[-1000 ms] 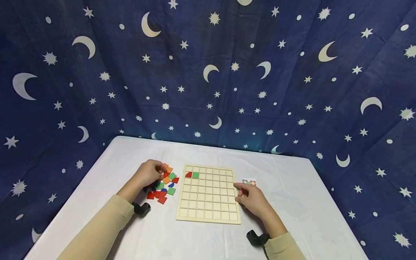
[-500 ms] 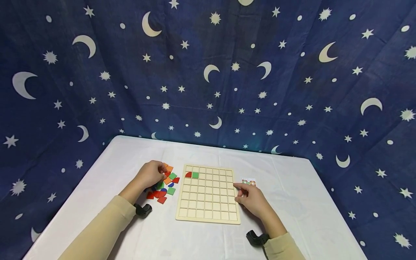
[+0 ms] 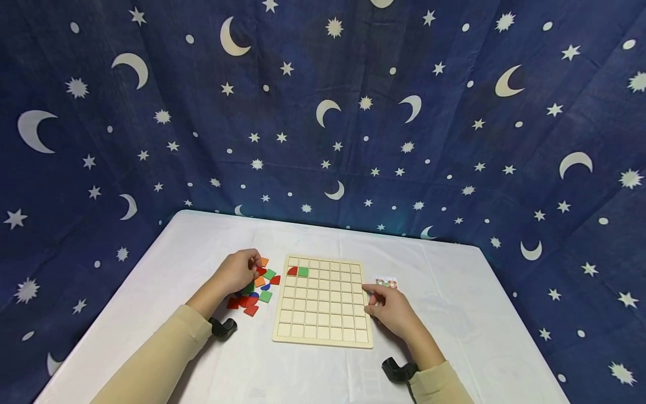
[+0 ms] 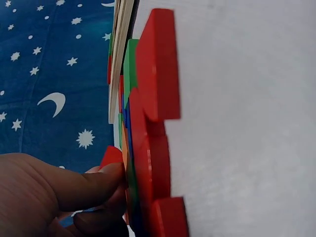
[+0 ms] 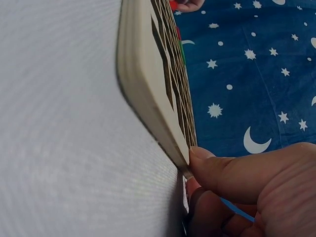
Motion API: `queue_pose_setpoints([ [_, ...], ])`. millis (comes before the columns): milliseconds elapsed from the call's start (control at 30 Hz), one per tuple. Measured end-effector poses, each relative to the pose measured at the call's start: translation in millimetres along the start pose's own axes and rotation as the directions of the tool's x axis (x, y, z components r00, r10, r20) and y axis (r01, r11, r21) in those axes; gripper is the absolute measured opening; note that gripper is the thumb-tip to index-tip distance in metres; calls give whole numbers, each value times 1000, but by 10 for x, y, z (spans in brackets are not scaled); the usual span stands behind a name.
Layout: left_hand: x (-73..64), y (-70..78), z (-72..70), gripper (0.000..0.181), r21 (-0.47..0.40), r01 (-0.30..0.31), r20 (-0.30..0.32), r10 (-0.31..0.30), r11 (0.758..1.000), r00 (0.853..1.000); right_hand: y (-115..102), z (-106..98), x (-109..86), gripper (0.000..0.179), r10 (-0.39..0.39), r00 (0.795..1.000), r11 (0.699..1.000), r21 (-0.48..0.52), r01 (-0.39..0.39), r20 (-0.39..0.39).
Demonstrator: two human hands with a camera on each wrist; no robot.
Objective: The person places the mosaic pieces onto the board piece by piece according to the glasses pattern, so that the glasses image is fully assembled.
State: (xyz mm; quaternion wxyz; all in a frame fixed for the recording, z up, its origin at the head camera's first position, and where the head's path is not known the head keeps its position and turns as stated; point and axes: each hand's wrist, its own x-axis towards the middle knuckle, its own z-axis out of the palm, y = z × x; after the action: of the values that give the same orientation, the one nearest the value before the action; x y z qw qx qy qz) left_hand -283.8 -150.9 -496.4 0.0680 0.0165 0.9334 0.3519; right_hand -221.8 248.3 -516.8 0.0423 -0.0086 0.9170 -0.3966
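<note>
My left hand [image 3: 237, 270] is at the far-left side of a pile of flat coloured tiles, left of a wooden grid board [image 3: 323, 343]. Between its thumb and fingers it pinches a red tile [image 4: 112, 155], its shape partly hidden by the thumb. My right hand [image 3: 391, 308] holds the board's right edge, thumb tip on the rim [image 5: 183, 160] and a fingertip just beneath. Two tiles sit in the grid's upper left: a red quarter-circle tile [image 3: 292, 271] and a green square tile [image 3: 303, 272].
Red, orange, green and blue tiles lie loose between the left hand and the board, among them a green square [image 3: 265, 296]. A small printed pattern card [image 3: 386, 280] lies beyond my right hand. A white cloth [image 3: 444, 280] covers the table; a starry curtain [image 3: 323, 140] hangs behind.
My left hand has shifted slightly right over the pile, nudging a few tiles near its fingertips. The right hand stays at the board's edge, and the board's two tiles are unchanged.
</note>
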Motion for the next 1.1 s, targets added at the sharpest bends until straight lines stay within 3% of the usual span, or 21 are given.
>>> queue_pose_setpoints([
  [400, -23, 28, -20, 11, -51, 47, 11, -46, 998, 999, 20, 9, 0, 52, -4, 1000, 1000, 16, 4, -1],
  [767, -17, 36, -22, 7, -36, -24, -16, 24, 999, 1000, 12, 6, -5, 52, -8, 1000, 1000, 14, 8, -3],
  [1100, -30, 194, 57, 6, -105, -60, -19, 59, 993, 998, 14, 3, -1, 52, -24, 1000, 1000, 8, 24, -2],
])
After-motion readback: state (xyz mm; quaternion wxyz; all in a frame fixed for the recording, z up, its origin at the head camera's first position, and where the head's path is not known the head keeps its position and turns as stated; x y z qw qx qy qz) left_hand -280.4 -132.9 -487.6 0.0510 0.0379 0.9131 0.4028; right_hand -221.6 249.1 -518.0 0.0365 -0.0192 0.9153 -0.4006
